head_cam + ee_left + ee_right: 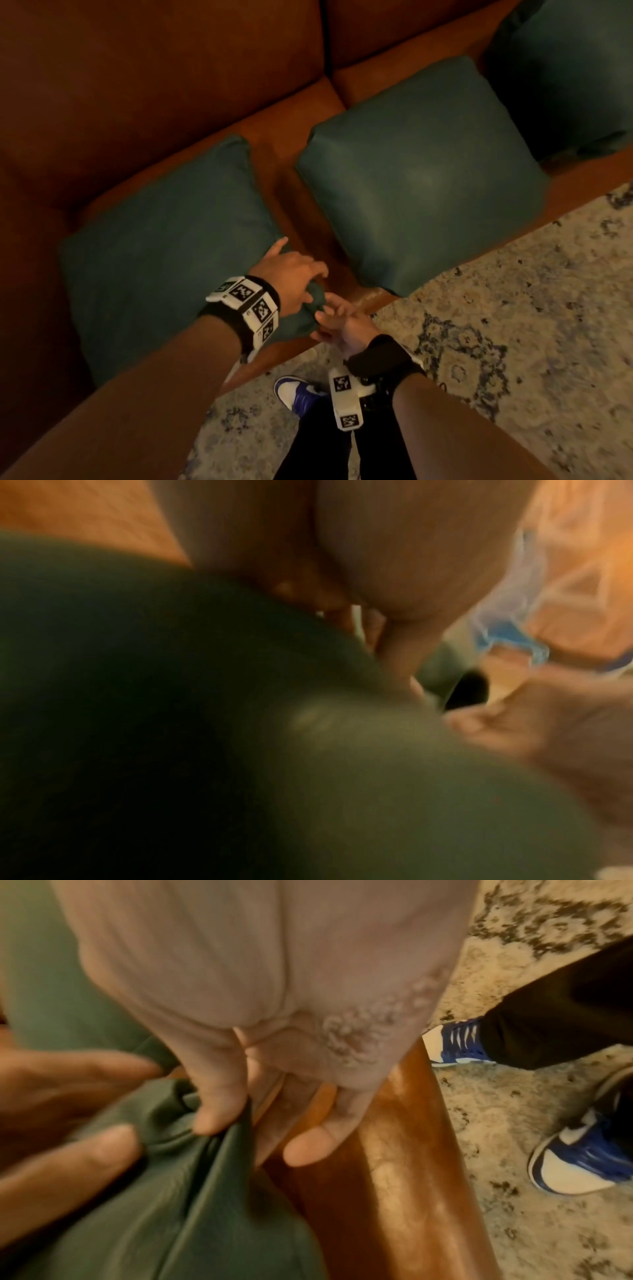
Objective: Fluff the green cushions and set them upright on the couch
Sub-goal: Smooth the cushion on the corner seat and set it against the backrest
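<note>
both hands, left hand (291, 270) and right hand (337, 322), pinch the near cushion (164, 246)'s bunched corner at the couch (171, 85)'s front edge; best lift evenly, then shake.

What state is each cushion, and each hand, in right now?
Near cushion: flat on the couch seat, corner bunched.
Middle cushion: lying flat, untouched.
Far cushion: cut off by the frame, seemingly leaning.
Left hand: gripping the near cushion's corner.
Right hand: pinching that same corner.
</note>
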A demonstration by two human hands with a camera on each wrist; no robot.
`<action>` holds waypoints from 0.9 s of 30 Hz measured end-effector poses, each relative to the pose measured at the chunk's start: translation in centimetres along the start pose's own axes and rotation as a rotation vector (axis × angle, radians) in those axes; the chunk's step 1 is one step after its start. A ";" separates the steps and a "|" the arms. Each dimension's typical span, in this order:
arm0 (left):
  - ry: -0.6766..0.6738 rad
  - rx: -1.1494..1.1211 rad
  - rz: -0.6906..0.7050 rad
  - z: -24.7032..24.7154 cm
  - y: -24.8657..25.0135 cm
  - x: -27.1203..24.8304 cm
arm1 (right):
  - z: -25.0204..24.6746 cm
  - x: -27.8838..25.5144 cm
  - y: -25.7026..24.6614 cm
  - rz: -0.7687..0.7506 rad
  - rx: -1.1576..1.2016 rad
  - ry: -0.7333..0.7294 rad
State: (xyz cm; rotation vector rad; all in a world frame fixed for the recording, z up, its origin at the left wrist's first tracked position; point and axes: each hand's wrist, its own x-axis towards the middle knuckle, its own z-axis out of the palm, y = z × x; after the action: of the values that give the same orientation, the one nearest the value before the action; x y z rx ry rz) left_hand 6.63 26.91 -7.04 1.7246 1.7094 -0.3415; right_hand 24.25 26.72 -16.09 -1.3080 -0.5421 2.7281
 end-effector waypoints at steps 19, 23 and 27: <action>0.202 -0.085 -0.085 -0.1 -0.9 2.2 | 1.8 -0.2 -0.2 -0.229 -0.101 0.646; 0.637 -0.245 -0.307 0.4 -3.6 -2.5 | -1.8 -1.5 0.8 -0.104 -0.244 0.758; 0.811 -0.543 -0.866 5.1 -9.9 -11.7 | -3.4 0.4 0.3 -0.064 -0.291 0.679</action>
State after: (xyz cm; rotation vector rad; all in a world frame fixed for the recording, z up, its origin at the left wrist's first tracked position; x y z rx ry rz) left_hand -2.72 13.70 -6.32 0.6544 2.7476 0.5071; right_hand 26.60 27.50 -18.42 -2.0914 -0.8872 1.9996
